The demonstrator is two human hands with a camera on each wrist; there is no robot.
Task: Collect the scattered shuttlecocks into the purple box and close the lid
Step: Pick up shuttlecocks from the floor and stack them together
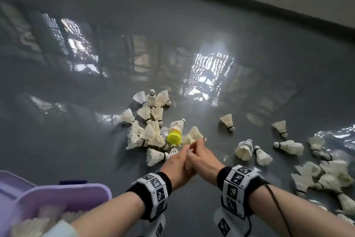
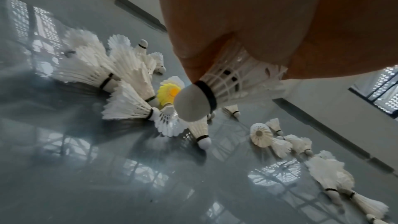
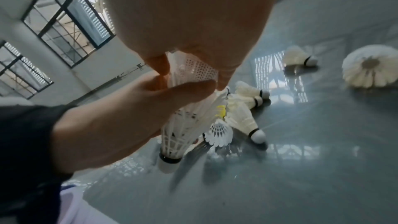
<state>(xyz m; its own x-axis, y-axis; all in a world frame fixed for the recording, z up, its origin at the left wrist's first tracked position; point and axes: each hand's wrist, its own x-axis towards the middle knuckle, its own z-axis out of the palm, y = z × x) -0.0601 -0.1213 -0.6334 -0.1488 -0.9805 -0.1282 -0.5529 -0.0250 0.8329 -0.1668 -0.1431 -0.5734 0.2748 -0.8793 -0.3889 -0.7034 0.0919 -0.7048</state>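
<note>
Both hands meet low over the shiny grey floor, right next to a heap of white shuttlecocks. The left hand has its fingers curled round a white shuttlecock — the round cork tip pokes out below the hand and points down at the floor. The right hand touches the left one, and its fingers pinch the netted skirt of a white plastic shuttlecock just above the left thumb.

A yellow shuttlecock lies in the heap, just past the fingertips. More white ones lie apart on the floor to the right, and another bunch sits near the right edge of the head view.

The purple box stands on the floor at the lower left, close to the left forearm. Its lid is open, and white feathers show inside it.

Each wrist wears a band with black and white square marks.
</note>
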